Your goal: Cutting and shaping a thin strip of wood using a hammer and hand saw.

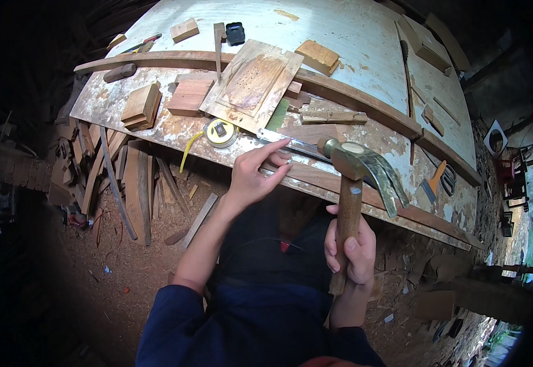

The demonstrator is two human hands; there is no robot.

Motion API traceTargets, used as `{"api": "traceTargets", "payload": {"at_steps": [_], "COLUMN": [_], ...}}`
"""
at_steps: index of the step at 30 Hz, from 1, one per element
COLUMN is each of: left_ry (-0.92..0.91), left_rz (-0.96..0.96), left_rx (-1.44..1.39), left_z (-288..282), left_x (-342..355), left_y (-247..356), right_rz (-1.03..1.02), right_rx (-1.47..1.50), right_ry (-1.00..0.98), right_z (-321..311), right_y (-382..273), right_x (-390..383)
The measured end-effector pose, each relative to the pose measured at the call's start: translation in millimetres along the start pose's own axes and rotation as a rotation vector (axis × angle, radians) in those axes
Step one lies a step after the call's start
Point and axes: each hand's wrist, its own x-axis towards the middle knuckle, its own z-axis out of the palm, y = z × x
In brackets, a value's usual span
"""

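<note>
My right hand (pixel 357 252) is wrapped round the wooden handle of a claw hammer (pixel 350 211), held upright with its metal head raised in front of the bench edge. My left hand (pixel 255 174) is at the near edge of the workbench, index finger stretched out, thumb and other fingertips drawn close together. Whatever is between those fingertips is too small to make out. Beside them, a long metal ruler or square (pixel 297 145) and a reddish-brown wood strip (pixel 315 176) lie along the edge. A yellow tape measure (pixel 221 133) sits just left of this hand.
A wooden panel (pixel 251 82), several wood blocks (pixel 142 105) and a long wood batten (pixel 376 110) cover parts of the worn white workbench (pixel 352 37). An orange-handled scraper (pixel 433 182) lies at the right. Offcuts (pixel 136 189) lean below the bench's left side.
</note>
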Motion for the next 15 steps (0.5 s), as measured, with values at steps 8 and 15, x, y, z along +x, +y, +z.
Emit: {"api": "traceTargets", "payload": {"at_steps": [8, 15], "left_ry": [-0.022, -0.027], "left_rz": [0.015, 0.02], "left_rx": [0.048, 0.077], "left_z": [-3.5, -5.3], "left_x": [2.5, 0.9], "left_y": [5.0, 2.4], "right_rz": [0.048, 0.244], "right_rx": [-0.027, -0.192], "right_ry": [0.015, 0.187], "right_z": [36.4, 50.1], "right_y": [3.2, 2.3], "right_x": [-2.8, 14.1]}}
